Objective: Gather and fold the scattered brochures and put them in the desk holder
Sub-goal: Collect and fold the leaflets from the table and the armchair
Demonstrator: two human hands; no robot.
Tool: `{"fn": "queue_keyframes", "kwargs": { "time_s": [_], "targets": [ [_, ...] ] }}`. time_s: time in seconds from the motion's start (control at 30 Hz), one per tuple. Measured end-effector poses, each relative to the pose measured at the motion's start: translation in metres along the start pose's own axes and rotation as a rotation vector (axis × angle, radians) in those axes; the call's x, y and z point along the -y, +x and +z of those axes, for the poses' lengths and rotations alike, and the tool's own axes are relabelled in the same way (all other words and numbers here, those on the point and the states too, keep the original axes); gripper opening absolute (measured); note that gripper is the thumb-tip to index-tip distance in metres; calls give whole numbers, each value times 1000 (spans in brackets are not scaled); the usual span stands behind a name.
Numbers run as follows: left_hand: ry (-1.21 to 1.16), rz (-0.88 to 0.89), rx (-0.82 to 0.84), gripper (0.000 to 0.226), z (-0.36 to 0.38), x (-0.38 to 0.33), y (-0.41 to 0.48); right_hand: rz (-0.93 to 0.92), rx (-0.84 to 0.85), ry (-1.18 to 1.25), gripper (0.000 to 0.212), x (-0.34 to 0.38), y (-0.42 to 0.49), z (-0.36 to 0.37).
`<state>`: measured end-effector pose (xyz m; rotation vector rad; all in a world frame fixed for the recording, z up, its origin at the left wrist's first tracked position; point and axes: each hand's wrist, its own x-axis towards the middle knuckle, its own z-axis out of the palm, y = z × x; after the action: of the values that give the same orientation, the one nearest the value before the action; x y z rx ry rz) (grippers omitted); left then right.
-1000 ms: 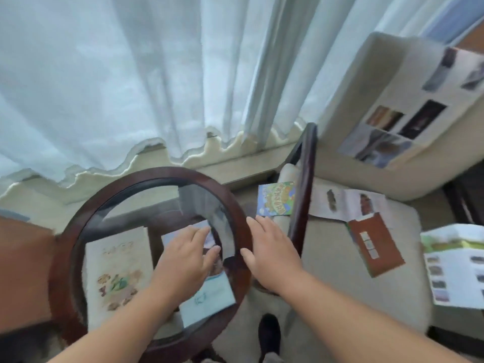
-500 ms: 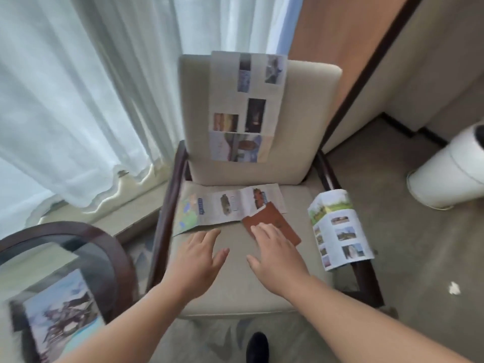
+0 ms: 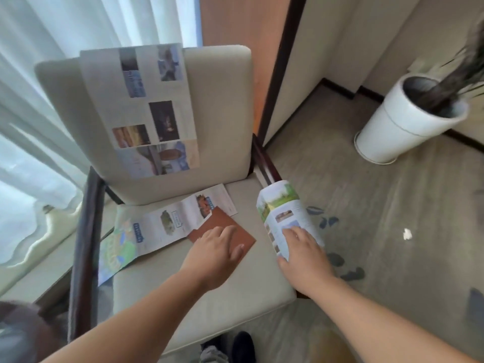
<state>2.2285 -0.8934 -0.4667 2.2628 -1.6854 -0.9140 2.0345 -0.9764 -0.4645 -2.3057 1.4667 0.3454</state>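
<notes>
— So, what has changed at the chair (image 3: 204,292) in the last half second?

— The hands have moved over. The right hand (image 3: 305,258) was on the brown brochure (image 3: 207,225) in the middle of the chair's seat. Now it lies on the green-topped brochure (image 3: 284,208) draped over the chair's right armrest, fingers fairly straight on the paper and not curled round it, as far as I can see.

— And the other one?

— The left hand (image 3: 217,254) was on bare cushion. Now it rests flat and spread on the brown brochure. The round bench (image 3: 18,318) left of the chair has nearly slid from sight too. Only a blurred dark edge of it shows.

— Count the brochures for me.

— Four at the chair. The backrest brochure (image 3: 141,108) hangs unfolded down the chair's back. The long map brochure (image 3: 162,226) lies open across the rear of the seat and overhangs the chair's left side, and its right end overlaps the brown one. Then there is the brown one itself, and the green-topped one on the armrest.

— Anything else?

— Two hands. One white planter (image 3: 392,127) stands well to the right of the chair. One white scrap (image 3: 406,233) lies on the carpet right of the chair, and one dark shoe (image 3: 243,344) sits just in front of the chair.
</notes>
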Motion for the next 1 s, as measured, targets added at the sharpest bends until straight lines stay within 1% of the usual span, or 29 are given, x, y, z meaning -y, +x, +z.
{"fn": "queue_keyframes", "kwargs": {
  "time_s": [0.17, 0.27, 0.4, 0.5, 0.57, 0.63, 0.73, 0.8, 0.93, 1.0],
  "targets": [
    [15, 60, 46, 54, 11, -4, 38, 148, -2, -2, 65, -22, 28, 7],
    [5, 57, 108, 53, 23, 0, 46, 224, 47, 40, 77, -32, 47, 16],
    [-22, 13, 134, 50, 35, 4, 56, 336, 80, 121, 100, -44, 75, 26],
    [-24, -2, 129, 50, 43, 4, 61, 391, 36, 228, 106, -56, 100, 26],
    [-22, -18, 134, 51, 47, 4, 62, 428, 59, 333, 108, -68, 117, 26],
    [-16, -32, 139, 51, 51, 3, 62, 453, 140, 468, 106, -76, 128, 26],
    [-18, -40, 142, 51, 54, 1, 62, 448, 213, 561, 86, -83, 131, 29],
    [-14, -40, 145, 51, 55, -2, 62, 447, 217, 583, 77, -86, 130, 31],
    [-8, -47, 152, 50, 52, -12, 67, 446, 199, 562, 76, -88, 128, 31],
    [-7, -45, 146, 49, 51, -20, 71, 437, 164, 516, 62, -88, 128, 32]
  ]
}}
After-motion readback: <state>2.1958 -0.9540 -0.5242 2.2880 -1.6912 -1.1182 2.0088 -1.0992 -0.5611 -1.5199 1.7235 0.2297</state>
